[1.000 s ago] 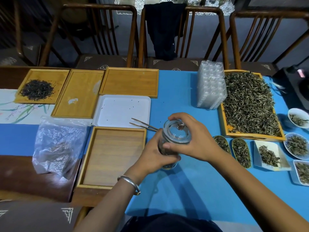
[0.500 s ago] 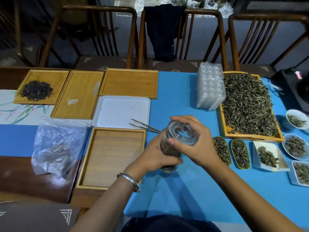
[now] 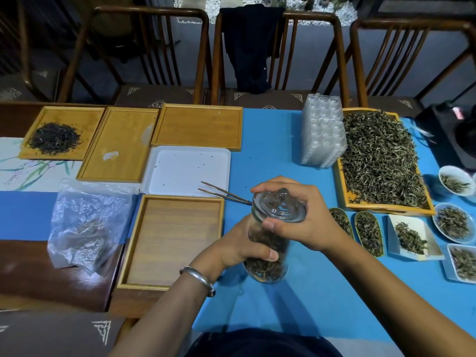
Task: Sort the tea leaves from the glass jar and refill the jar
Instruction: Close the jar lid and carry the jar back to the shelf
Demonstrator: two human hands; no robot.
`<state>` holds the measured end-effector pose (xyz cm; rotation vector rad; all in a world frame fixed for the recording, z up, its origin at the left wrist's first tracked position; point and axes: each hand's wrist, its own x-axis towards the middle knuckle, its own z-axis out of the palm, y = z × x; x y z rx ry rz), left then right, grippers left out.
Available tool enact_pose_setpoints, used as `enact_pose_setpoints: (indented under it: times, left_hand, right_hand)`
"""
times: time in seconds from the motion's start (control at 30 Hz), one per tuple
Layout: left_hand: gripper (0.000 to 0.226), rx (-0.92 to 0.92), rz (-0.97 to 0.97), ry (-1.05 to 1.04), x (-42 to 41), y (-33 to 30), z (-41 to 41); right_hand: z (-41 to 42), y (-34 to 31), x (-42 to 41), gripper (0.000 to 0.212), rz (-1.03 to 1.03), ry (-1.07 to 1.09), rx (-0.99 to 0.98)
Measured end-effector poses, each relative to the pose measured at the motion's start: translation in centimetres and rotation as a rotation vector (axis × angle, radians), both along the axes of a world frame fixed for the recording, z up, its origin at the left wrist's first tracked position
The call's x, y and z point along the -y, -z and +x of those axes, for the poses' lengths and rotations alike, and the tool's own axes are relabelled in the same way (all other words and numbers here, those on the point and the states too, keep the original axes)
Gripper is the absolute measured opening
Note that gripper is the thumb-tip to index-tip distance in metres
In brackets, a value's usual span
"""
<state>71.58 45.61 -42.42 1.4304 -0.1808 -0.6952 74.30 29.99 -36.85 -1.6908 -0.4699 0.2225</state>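
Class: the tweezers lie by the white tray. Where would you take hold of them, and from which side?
Probably pinch the tweezers across both arms near the spread tips over the white tray, coming from above. The joined end runs behind the glass jar, so it is crowded.

The glass jar (image 3: 269,256) stands between the near wooden tray (image 3: 128,253) on its left and the leaf dishes (image 3: 367,231) on its right.
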Motion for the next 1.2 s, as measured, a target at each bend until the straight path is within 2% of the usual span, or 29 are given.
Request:
enact_pose_setpoints:
  times: [0.23, 0.4, 0.87, 0.93, 1.03, 1.1, 1.2]
  left_hand:
    - [0.066, -0.099, -0.045, 0.166, -0.1, -0.8, -0.4]
    - [0.066, -0.113, -0.056, 0.243, -0.1, -1.5, -0.6]
    - [0.066, 0.028, 0.074, -0.095, -1.0, 1.2, -1.7]
    - [0.062, 0.045, 0.097, -0.150, -0.6, 1.7, -1.5]
    - [0.064, 0.073, 0.130, -0.251, -0.4, 1.7, -0.3]
    - [0.067, 0.090, 0.122, -0.262, -0.4, 1.6, 0.5]
    - [0.065, 0.081, 0.122, -0.287, -0.7, 1.4, 1.4]
  right_hand:
    - [-0.6, -0.3, 0.8, 0.047, 0.062, -0.118, -0.127]
    - [-1.4, -0.5, 1.2, 0.049, 0.002, -0.129, -0.055]
    - [-2.1, 1.4, -0.7, 0.048, -0.111, 0.039, 0.011]
    - [-1.7, 2.0, -0.5, 0.055, -0.169, 0.042, 0.014]
    - [-1.4, 3.1, -0.2, 0.078, -0.214, 0.129, -0.071]
    - [-1.3, 3.8, -0.1, 0.086, -0.167, 0.181, -0.137]
    - [-1.3, 4.9, 0.0, 0.073, -0.005, 0.260, -0.230]
